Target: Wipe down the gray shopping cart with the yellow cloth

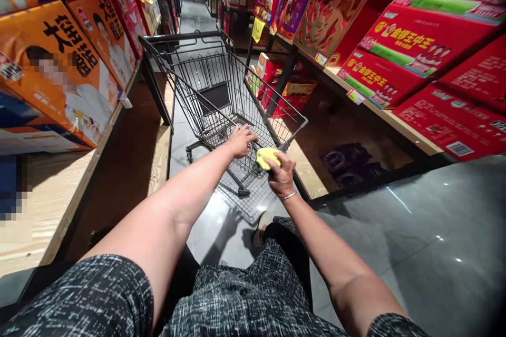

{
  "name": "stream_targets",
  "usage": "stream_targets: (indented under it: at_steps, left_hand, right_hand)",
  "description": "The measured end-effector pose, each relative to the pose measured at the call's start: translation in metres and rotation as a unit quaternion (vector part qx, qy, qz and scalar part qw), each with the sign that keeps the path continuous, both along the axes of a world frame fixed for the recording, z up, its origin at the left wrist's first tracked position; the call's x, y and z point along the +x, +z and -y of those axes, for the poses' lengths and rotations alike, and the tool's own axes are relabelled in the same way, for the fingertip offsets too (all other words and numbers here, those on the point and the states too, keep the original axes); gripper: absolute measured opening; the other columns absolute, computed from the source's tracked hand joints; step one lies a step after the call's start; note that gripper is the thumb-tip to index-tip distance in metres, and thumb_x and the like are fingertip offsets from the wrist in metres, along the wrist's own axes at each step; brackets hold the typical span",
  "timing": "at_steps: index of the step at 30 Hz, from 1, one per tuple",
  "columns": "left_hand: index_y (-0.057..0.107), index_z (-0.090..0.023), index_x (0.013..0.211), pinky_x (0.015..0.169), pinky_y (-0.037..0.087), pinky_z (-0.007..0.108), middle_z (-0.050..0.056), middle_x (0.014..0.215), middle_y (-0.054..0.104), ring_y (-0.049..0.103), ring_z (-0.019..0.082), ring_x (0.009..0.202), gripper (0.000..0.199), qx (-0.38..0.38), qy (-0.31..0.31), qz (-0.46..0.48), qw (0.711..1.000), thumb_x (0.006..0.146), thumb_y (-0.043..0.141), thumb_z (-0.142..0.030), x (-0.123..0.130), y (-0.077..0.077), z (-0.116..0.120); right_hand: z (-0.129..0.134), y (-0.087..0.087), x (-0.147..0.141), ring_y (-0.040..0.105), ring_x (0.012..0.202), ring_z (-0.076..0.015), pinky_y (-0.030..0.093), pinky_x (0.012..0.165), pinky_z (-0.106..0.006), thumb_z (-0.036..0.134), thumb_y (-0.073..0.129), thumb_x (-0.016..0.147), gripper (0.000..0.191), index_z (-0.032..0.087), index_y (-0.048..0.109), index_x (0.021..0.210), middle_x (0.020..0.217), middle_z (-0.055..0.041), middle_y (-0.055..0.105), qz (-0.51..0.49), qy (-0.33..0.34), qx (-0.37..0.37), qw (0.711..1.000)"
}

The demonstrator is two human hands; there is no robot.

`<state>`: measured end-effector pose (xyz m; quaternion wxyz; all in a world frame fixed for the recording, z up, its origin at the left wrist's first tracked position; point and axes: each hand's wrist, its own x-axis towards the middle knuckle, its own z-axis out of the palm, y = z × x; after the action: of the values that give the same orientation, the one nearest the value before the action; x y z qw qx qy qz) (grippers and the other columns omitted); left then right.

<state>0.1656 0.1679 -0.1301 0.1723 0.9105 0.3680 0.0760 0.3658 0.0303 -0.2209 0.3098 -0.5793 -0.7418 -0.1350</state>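
Cart [213, 99] looks mid-wipe, our right hand [281, 172] clutching the cloth [265, 158] near its closest edge, left hand [239, 142] there too (can't tell if gripping), so next stroke probably wants steadying.

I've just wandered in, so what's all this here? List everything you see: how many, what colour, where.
shopping cart: one, black wire, aisle centre
orange cartons: several, orange, left shelf
王中王 cartons: several, red, right shelf
cut-out-patterned carton: one clearly seen, gold, right shelf
price tags: at least two, mostly white, right shelf's edge
hanging tag: one, yellow, right shelf
lower boxes: several, mostly red, under right shelf
dark packages: count unclear, purplish, under right shelf
floor: one, glossy grey, below
crumpled cloth: one, yellow, right grip
shirt: one, black-white, wearer
bracelet: one, silvery, right wrist
shoe: one visible, beige, floor
grips: two, bare; left grip at cart's near bar, right holding cloth
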Motion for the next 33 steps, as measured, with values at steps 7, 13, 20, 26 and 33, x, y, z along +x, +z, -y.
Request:
stream_targets:
  at_steps: [7,13,20,26,33]
  left_hand:
    - [0.061,-0.023,0.136,0.132,0.007,0.060,0.009,0.157,0.049,0.005,0.033,0.164,0.060,-0.005,0.042,-0.017,0.999,0.079,0.055,-0.002,-0.024,0.001,-0.008]
    - [0.061,-0.021,0.127,0.128,0.003,0.068,0.012,0.169,0.034,-0.001,0.036,0.164,0.048,-0.026,0.095,-0.006,0.995,0.081,0.073,-0.026,-0.052,0.003,-0.007]
    - [0.068,-0.032,0.128,0.124,0.003,0.074,0.002,0.178,0.008,-0.019,0.039,0.161,0.046,-0.121,0.104,0.055,0.986,0.090,0.068,-0.057,-0.081,-0.005,0.018]
    - [0.073,-0.031,0.118,0.123,0.007,0.073,0.002,0.174,0.028,-0.003,0.035,0.164,0.025,-0.033,0.122,0.065,0.990,0.096,0.066,-0.041,-0.117,-0.023,0.015]
    - [0.073,-0.026,0.119,0.125,0.025,0.062,0.006,0.168,0.040,0.011,0.034,0.163,0.027,-0.032,0.079,0.076,0.993,0.097,0.064,-0.041,-0.157,-0.024,0.001]
  right_hand:
    - [-0.055,0.048,0.010,0.044,0.136,-0.0269,0.040,0.115,-0.049,0.002,0.057,0.070,0.063,0.029,0.067,0.126,0.146,-0.0057,0.055,0.002,0.132,-0.089,0.987]
    - [-0.089,0.055,0.060,0.048,0.129,-0.0278,0.042,0.112,-0.047,0.002,0.052,0.064,0.063,0.022,0.066,0.123,0.143,-0.0111,0.057,-0.036,0.027,-0.115,0.992]
    - [-0.087,0.036,-0.016,0.043,0.130,-0.0297,0.035,0.113,-0.050,0.008,0.054,0.065,0.064,0.022,0.059,0.127,0.140,-0.0129,0.051,-0.097,-0.042,-0.089,0.990]
    - [-0.056,0.021,-0.095,0.044,0.132,-0.0294,0.038,0.112,-0.049,0.021,0.062,0.085,0.047,0.028,0.059,0.132,0.142,-0.0114,0.049,-0.126,0.120,-0.050,0.983]
    - [-0.037,-0.057,-0.142,0.044,0.122,-0.0274,0.044,0.103,-0.046,0.018,0.061,0.093,0.035,0.041,0.074,0.116,0.126,-0.0056,0.060,0.045,0.144,-0.130,0.980]
